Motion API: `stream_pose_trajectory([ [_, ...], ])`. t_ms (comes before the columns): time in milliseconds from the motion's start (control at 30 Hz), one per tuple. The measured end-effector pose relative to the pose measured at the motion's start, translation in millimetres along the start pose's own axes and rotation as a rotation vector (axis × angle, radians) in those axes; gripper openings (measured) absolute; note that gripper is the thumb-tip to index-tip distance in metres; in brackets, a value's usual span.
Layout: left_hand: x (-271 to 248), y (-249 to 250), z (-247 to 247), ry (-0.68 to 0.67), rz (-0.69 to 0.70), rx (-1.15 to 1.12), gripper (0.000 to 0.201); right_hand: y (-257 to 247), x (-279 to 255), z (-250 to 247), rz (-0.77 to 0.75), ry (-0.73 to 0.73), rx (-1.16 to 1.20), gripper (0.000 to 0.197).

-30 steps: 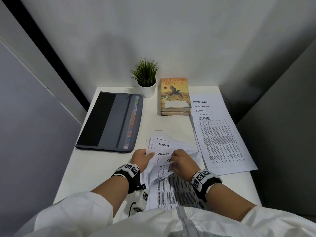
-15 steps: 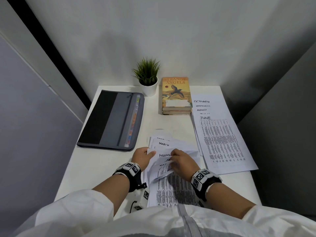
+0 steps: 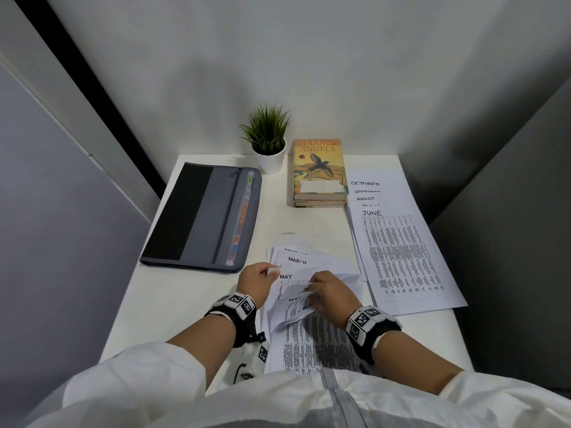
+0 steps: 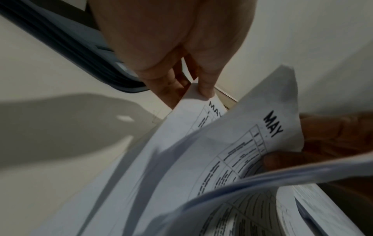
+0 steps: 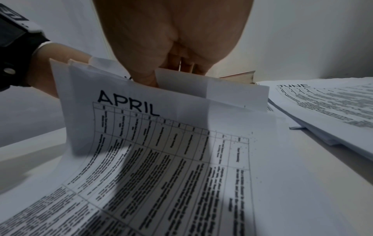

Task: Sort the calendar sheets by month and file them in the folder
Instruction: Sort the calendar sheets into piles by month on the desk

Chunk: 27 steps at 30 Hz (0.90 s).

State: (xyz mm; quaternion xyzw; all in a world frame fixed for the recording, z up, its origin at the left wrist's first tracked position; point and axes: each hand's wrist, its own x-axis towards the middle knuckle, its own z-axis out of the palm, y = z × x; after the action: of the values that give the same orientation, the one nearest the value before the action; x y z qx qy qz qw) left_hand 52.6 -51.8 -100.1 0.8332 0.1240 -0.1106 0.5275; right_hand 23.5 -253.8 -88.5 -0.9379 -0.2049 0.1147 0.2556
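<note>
Sorting is underway: left hand (image 3: 258, 278) pinches a white May calendar sheet (image 4: 201, 103), right hand (image 3: 329, 293) seemingly grips loose sheets; next, matching Mays, away from the grey zip folder (image 3: 200, 216).

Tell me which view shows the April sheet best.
The right wrist view: the April sheet fills it, heading and grid readable, held at its top edge by the right hand. The head view hides its heading among the lifted sheets. The left wrist view shows only May headings.
</note>
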Motion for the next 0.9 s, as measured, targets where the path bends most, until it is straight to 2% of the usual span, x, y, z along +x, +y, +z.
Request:
stream_pose_trajectory([
  [100, 0, 3, -1, 0.036, 0.049, 0.049, 0.009, -1, 0, -1, 0.016, -0.005, 0.025, 0.014],
  [267, -4, 6, -3, -0.001, 0.086, 0.181, 0.009, -1, 2, -3, 0.003, -0.038, 0.007, 0.018],
  [400, -7, 15, -3, 0.002, 0.273, 0.253, 0.008, 0, 6, -7, 0.001, -0.095, -0.011, 0.022],
  [467, -8, 24, -3, 0.041, 0.31, 0.165, 0.009, 1, 8, -8, 0.007, -0.14, -0.038, 0.022],
  [567, -10, 33, -1, 0.07, 0.257, 0.078, 0.005, 3, 10, -8, -0.005, -0.166, -0.055, 0.022],
  [767, -18, 33, 10, -0.068, 0.229, 0.182, 0.01, 3, 11, -22, -0.14, 0.073, -0.184, 0.012],
  [900, -13, 30, 9, -0.16, 0.126, 0.051, 0.019, 6, 17, -34, -0.128, 0.107, -0.119, 0.016],
])
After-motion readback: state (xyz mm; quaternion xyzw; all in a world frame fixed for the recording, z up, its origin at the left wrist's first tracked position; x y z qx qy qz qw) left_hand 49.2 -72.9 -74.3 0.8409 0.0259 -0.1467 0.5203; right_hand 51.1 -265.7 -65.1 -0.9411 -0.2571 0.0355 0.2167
